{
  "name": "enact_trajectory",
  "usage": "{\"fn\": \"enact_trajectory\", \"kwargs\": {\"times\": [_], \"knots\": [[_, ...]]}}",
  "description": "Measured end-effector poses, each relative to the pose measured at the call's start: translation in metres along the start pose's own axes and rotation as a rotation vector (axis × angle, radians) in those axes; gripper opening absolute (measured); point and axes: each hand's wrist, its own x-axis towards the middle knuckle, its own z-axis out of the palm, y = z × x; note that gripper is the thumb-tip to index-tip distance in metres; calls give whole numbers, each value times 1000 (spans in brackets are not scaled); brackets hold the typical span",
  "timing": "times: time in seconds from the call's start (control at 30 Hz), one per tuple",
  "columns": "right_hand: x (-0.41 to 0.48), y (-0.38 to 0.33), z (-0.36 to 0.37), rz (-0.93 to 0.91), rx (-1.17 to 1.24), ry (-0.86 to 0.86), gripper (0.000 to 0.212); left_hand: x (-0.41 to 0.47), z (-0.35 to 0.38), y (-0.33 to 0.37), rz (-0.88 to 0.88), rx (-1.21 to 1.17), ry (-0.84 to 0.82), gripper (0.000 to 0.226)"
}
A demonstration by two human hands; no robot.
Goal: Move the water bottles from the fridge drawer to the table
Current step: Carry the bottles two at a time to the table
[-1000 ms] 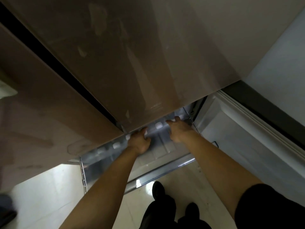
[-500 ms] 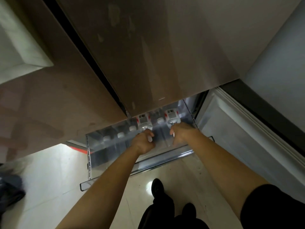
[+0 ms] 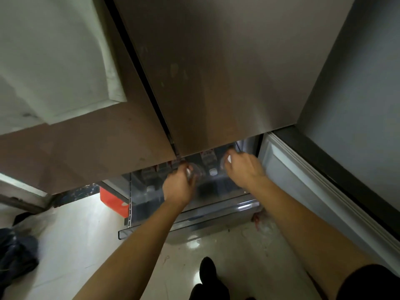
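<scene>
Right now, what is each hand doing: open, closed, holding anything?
Left hand: closed on a bottle by its neck, in the drawer.
Right hand: closed on another bottle's cap.

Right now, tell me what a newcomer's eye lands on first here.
Two bare arms reach down into the clear fridge drawer, pulled out low at centre. The left hand and right hand each close on a water bottle. A red box glows on the pale floor, left of the drawer.
</scene>
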Motion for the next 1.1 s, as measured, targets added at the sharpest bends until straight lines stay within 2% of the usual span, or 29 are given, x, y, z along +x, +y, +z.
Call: {"fn": "enact_trajectory", "kwargs": {"times": [0.17,0.27,0.43,0.6,0.67,0.77,0.9,1.0,1.1], "knots": [[-13,7,-7,18,51,-118,26,-12,0,7,139,-21,9,33],[-17,15,-2,90,161,-79,31,-8,7,7,81,-85,14,40],[-13,36,8,313,396,-103,60,8,14,4,-60,-318,-5,47],[-16,30,23,327,307,-185,101,20,31,-1,-69,-325,-66,77],[-19,22,35,314,353,-201,108,22,38,-2,-100,-431,-92,74],[-16,18,45,318,375,-186,101,22,40,-6,-130,-469,-60,68],[-13,19,38,296,339,-172,89,15,32,-13,-80,-496,-40,61],[-17,14,32,181,255,-140,76,-2,22,-16,-5,-453,-10,57],[-22,8,23,50,187,-87,72,-24,8,-22,24,-415,60,58]]}}
